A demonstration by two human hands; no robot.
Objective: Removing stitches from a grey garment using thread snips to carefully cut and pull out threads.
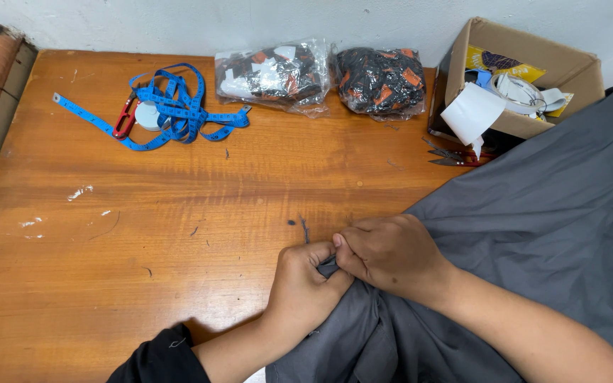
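A large grey fabric (533, 220) lies over the right side of the wooden table (143, 234). My left hand (303, 287) and my right hand (391, 254) meet at the fabric's left corner, both pinching a small fold of the grey cloth between fingers and thumbs. The hands touch each other there, near the table's front middle. What lies inside the pinched fold is hidden.
A blue measuring tape (172, 110) with a red-handled clipper (125, 119) lies at the back left. Two clear bags of dark and orange pieces (274, 73) (381, 80) sit by the wall. A cardboard box (526, 74) with papers stands back right, small scissors (452, 156) beside it.
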